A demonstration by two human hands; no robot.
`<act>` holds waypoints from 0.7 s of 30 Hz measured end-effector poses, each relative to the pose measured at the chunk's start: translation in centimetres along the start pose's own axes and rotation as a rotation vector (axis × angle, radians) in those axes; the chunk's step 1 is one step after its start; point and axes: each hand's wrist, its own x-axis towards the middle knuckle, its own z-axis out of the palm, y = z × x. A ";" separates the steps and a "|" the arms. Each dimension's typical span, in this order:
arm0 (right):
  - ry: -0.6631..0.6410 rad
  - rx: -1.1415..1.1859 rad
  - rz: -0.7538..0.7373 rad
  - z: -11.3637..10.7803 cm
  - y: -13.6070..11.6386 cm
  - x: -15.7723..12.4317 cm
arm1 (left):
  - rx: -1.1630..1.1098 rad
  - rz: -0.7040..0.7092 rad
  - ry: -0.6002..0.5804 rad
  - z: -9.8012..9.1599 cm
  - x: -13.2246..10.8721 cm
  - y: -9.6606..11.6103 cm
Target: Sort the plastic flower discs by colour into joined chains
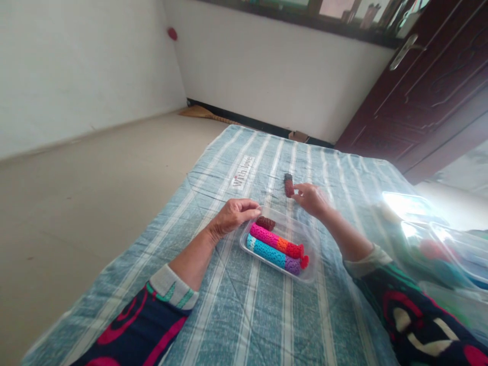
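Observation:
A clear plastic container point(310, 244) sits on the striped cloth, and my left hand point(236, 216) pinches its far left corner. Inside lie rolls of what look like stacked small plastic pieces with scalloped edges: a pink, orange and red stack point(272, 239), a blue and purple stack point(269, 252) and a short brown stack point(266, 222). A loose red piece point(304, 262) rests at their right end. Beyond the container, my right hand point(310, 198) has its thumb and fingers closed on a short brown and black stack point(288, 186), at or just above the cloth.
Blue-grey striped cloth point(213, 284) covers the surface under the container. Further clear containers point(438, 249), one with red and green contents, stand at the right, blurred. A white wall point(263, 66), a dark red door point(427, 86) and pale floor point(95, 203) surround it.

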 end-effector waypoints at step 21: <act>-0.063 -0.085 -0.050 -0.2 -1.2 1.3 | -0.008 0.012 -0.003 0.0 0.2 -0.2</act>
